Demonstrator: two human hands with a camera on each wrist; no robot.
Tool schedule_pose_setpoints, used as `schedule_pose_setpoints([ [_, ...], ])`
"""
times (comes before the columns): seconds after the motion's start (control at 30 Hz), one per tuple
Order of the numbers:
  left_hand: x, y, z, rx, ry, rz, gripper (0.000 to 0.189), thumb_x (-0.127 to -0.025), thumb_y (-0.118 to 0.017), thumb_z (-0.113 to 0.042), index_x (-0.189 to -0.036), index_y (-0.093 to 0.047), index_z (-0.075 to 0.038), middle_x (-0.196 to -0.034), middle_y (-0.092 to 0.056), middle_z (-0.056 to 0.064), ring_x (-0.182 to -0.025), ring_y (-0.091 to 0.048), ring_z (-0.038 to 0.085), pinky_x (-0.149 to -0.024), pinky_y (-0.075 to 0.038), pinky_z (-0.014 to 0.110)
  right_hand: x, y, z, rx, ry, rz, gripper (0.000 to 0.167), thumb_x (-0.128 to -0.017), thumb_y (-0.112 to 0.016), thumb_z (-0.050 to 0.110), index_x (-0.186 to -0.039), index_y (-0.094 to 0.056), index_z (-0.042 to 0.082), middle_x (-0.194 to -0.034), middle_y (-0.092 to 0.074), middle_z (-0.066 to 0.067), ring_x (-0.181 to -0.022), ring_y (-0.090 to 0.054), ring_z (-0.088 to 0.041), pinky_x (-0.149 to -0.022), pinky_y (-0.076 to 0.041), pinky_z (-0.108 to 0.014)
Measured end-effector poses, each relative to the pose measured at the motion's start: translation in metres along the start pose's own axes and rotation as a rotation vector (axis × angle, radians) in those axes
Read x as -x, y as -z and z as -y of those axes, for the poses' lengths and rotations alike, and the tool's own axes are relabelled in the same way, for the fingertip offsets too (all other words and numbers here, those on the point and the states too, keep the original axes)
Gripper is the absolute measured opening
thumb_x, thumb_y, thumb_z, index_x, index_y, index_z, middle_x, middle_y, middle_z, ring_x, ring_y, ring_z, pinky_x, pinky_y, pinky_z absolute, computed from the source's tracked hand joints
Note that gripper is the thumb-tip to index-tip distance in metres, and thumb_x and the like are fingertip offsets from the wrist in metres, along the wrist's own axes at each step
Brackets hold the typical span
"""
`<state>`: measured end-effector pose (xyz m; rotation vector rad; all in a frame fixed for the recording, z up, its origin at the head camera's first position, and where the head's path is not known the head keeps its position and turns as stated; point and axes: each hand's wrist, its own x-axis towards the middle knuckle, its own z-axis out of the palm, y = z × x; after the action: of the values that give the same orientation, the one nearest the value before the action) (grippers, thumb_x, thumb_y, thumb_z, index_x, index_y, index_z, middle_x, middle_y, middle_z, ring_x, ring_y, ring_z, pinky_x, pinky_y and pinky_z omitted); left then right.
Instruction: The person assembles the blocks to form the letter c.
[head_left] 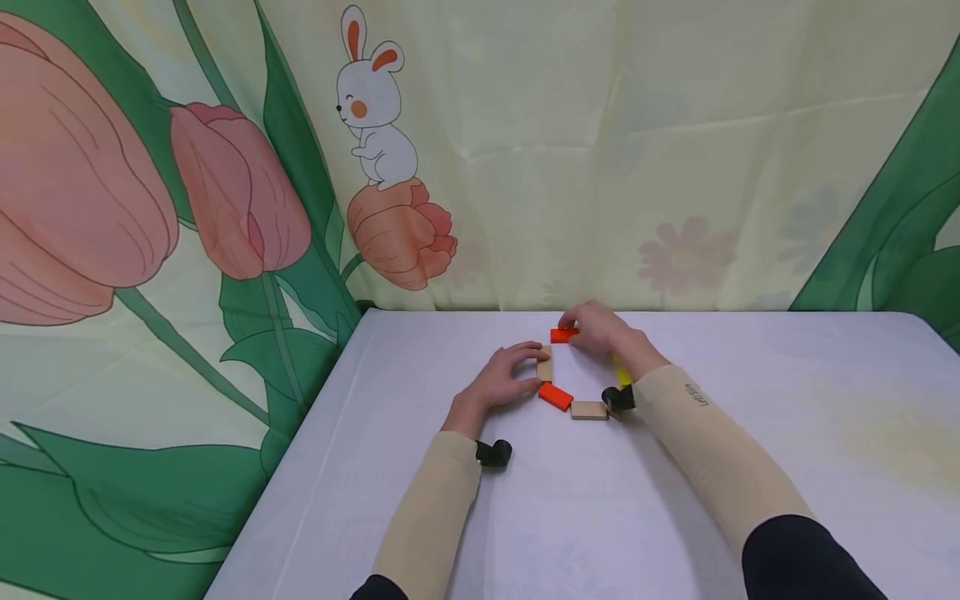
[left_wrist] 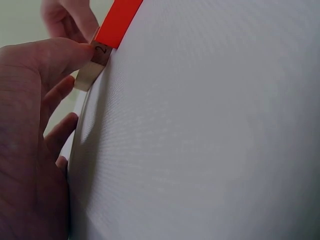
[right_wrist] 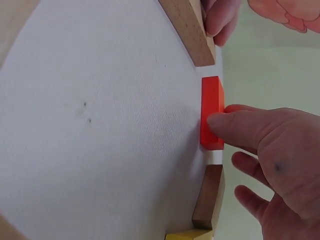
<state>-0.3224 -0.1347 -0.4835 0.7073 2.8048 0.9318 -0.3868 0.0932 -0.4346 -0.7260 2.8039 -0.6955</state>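
My left hand (head_left: 498,379) holds a plain wooden block (head_left: 544,371) at the left of a ring of small blocks, thumb near its close end and fingers at its far end. A dark mark shows on that block's end (left_wrist: 101,50) in the left wrist view. Against it lies a red block (head_left: 556,397). At the far side, my right hand (head_left: 596,327) pinches another red block (head_left: 562,336) between thumb and fingers. The right wrist view has this red block (right_wrist: 211,112) lying between two wooden blocks, with a small gap at each end.
One wooden block (head_left: 589,410) forms the ring's near side. On the right, a yellow block (head_left: 622,375) is partly hidden by my right wrist; another wooden block (right_wrist: 209,197) adjoins it. A printed curtain (head_left: 540,167) hangs behind the white-covered table (head_left: 570,517).
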Motion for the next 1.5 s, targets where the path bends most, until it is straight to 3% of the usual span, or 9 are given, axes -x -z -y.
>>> schedule_pose_setpoints([
  [0.47,0.0002,0.0008,-0.0001,-0.011,-0.001,-0.002,0.047,-0.094,-0.067,-0.029,-0.141,-0.06,-0.024,-0.155,-0.044,-0.004,-0.145,-0.032,0.014,-0.122,-0.014,0.046,-0.0035,-0.0059,0.0084,0.019,0.046,-0.008,0.031,-0.093,-0.068,-0.001,-0.121,-0.073,0.012,-0.119,-0.064,-0.012,-0.122,-0.044,-0.036,-0.101,-0.045,-0.049],
  [0.73,0.0002,0.0011,-0.0006,-0.01,-0.021,-0.007,0.046,-0.094,-0.066,-0.026,-0.14,-0.061,-0.021,-0.154,-0.046,-0.002,-0.145,-0.033,0.015,-0.122,-0.015,0.045,-0.0034,-0.0054,0.0103,0.042,0.057,-0.006,0.032,-0.094,-0.065,-0.001,-0.121,-0.073,0.012,-0.13,-0.062,-0.014,-0.127,-0.041,-0.038,-0.105,-0.041,-0.053],
  [0.87,-0.0001,0.0009,0.0004,-0.017,-0.022,-0.003,0.046,-0.094,-0.066,-0.026,-0.14,-0.061,-0.021,-0.154,-0.046,-0.003,-0.145,-0.033,0.014,-0.122,-0.013,0.045,-0.0029,-0.0032,0.0086,0.001,0.042,-0.017,0.033,-0.094,-0.064,-0.001,-0.125,-0.071,0.009,-0.132,-0.06,-0.015,-0.128,-0.041,-0.039,-0.106,-0.04,-0.055],
  [1.17,-0.0008,0.0015,0.0026,-0.021,-0.023,-0.003,0.045,-0.095,-0.066,-0.026,-0.139,-0.061,-0.02,-0.153,-0.046,-0.002,-0.145,-0.033,0.013,-0.122,-0.012,0.045,-0.0032,-0.0019,0.0022,-0.016,0.001,0.0,0.032,-0.096,-0.062,0.003,-0.126,-0.068,0.007,-0.114,-0.061,-0.016,-0.11,-0.053,-0.034,-0.098,-0.046,-0.05],
  [1.5,-0.0007,0.0011,0.0002,-0.017,0.0,0.002,0.045,-0.095,-0.066,-0.027,-0.139,-0.061,-0.022,-0.154,-0.045,-0.003,-0.145,-0.033,0.014,-0.122,-0.012,0.045,-0.0034,-0.0049,0.0016,-0.002,0.02,-0.021,0.031,-0.095,-0.06,-0.002,-0.122,-0.07,0.006,-0.113,-0.064,-0.016,-0.11,-0.054,-0.035,-0.101,-0.045,-0.052],
])
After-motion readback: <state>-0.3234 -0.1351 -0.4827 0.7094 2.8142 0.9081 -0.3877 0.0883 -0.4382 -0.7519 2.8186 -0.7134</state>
